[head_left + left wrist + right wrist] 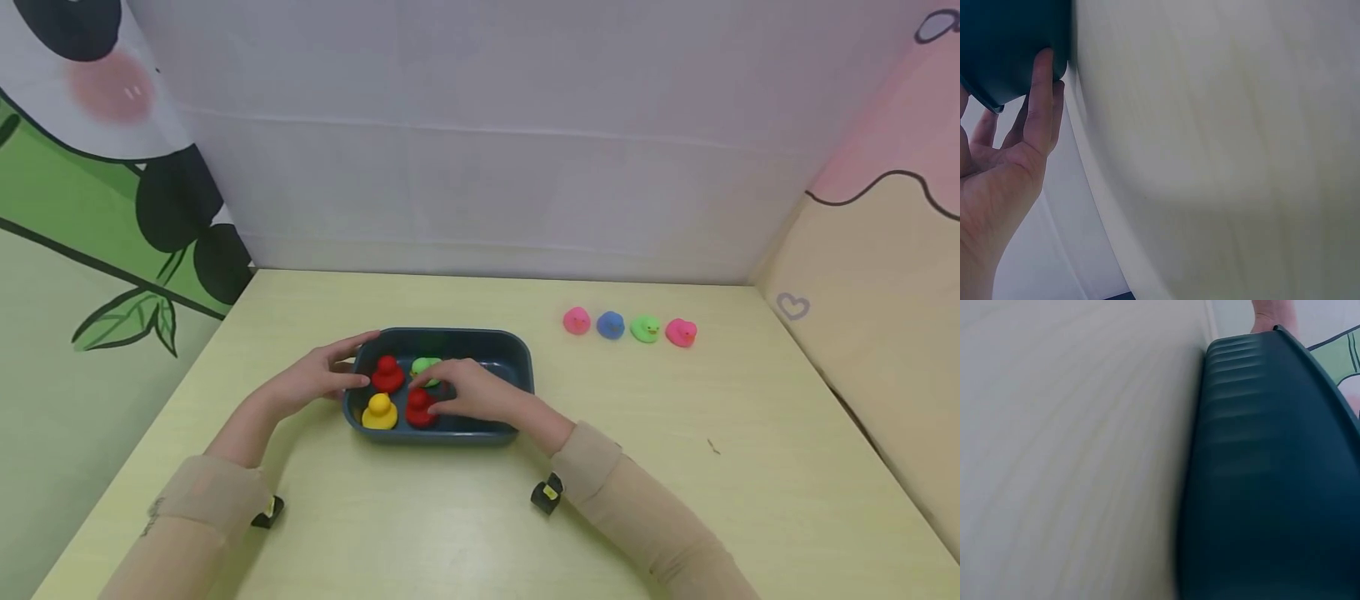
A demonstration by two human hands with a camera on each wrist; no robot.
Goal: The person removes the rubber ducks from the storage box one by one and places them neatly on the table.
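The right hand (476,392) pinches the front red duck (420,411), thumb and fingers closed about it, at 7 o'clock in the dark tray (450,437). The green duck (420,365) sits tight by the fingers at 12 o'clock; a sloppy lift could drag or tip it. The rear red duck (387,377) at 10 o'clock and yellow duck (380,412) at 9 crowd that side, so a leftward swing might knock either. The left hand (318,375), fingers spread and fairly straight, touches the tray's 9 o'clock end; pushing there could slide the tray. The near rim at 6 o'clock may catch a low-carried duck. The tray has more room at 3 o'clock; beyond, the table (750,400) runs wide, with 4 ducks (611,326) lined up at 2 o'clock.
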